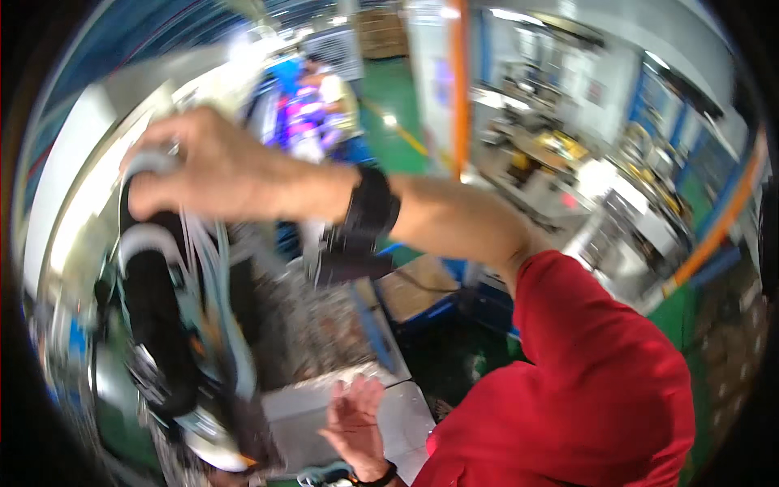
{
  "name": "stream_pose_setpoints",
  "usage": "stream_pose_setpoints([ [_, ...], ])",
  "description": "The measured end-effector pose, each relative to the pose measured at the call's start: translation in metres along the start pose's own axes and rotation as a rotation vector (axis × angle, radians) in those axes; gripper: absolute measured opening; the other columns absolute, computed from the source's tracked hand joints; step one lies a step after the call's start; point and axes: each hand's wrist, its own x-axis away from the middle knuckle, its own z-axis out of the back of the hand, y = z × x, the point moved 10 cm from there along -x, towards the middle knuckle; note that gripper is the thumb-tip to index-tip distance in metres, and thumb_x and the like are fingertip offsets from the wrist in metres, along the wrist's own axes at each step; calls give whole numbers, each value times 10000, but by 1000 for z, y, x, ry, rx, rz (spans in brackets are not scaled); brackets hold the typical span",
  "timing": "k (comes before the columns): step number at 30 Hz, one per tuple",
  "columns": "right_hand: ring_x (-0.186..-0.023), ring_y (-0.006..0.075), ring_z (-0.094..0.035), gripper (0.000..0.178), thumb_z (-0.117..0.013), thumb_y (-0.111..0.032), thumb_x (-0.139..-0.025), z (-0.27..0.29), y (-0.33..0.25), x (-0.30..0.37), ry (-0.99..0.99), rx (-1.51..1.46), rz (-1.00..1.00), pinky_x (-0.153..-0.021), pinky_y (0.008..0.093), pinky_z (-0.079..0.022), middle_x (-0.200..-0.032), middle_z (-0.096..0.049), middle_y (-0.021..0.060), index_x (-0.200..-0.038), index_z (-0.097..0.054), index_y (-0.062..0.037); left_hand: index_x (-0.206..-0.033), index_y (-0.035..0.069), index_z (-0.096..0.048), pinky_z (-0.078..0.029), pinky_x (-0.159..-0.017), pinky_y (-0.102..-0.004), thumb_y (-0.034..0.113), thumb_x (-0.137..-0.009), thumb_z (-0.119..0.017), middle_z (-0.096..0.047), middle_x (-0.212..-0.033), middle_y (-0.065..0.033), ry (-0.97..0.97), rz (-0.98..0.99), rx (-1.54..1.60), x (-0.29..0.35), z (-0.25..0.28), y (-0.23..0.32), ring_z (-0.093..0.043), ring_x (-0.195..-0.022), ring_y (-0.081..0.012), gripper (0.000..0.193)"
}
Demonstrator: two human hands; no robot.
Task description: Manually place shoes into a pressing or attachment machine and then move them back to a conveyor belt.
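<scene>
Head view: wide fisheye, worn at head height, facing down and outward; straight edges bow toward the dark rim. Right hand (195,166) sits large at upper left, near the lens; left hand (355,422), lower centre, smaller and farther. Green floor (393,97) recedes at upper centre.

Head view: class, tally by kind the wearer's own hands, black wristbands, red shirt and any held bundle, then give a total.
Hands: 2 (right hand, left hand)
Black wristbands: 2 (right wristband, left wristband)
Red shirt: 1
Held bundle, its parts too blurred to count: 1
Total: 6
</scene>
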Motion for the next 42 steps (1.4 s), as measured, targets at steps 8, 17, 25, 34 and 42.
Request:
stream_pose_setpoints([
  [8, -970, 218, -642, 389, -669, -230, -780, 290, -118, 274, 217, 296, -589, -867, 333, -479, -1038, -682, 163, -1080, -669, 17, -1465, 33, -333, -395, -1063, -510, 519, -943, -474, -460, -1412, -222, -498, 404, 243, -10, -294, -196, -523, -1219, -397, 727],
  [17, -1082, 161, -582, 874, -741, -555, -778, 484, -349, 582, 918, 290, -784, -932, 321, -468, -1214, -594, 82, -1419, -398, -69, -1376, 38, -434, -479, -971, -419, 243, -968, -528, -564, -1263, -147, -502, 722, -73, 51, -473, -467, -590, -1110, -261, 466],
  [25, -958, 120, -579, 563, -785, -125, -633, 616, -504, 780, 1477, 970, -896, -887, 272, -462, -1066, -638, 58, -1162, -623, -26, -1496, -37, -251, -387, -1024, -298, 341, -929, -639, -564, -1281, -165, -807, 873, -426, 122, -595, -709, -524, -1170, -186, 784],
  [34, -927, 137, -574, 536, -709, -129, -697, 653, -583, 819, 1680, 1228, -944, -855, 274, -473, -1060, -603, 52, -1203, -574, -16, -1282, -128, -395, -457, -963, -450, 331, -770, -742, -552, -1225, -328, -761, 327, -1343, 8, -607, -961, -559, -1137, -436, 770],
  [42, -835, 154, -594, 485, -708, -126, -673, 764, -540, 765, 1340, 1460, -1077, -789, 277, -484, -953, -649, 79, -1124, -616, 29, -995, -52, -584, -539, -705, -421, 78, -739, -688, -679, -947, -160, -686, 494, -1217, -79, -552, -980, -680, -831, -288, 306],
])
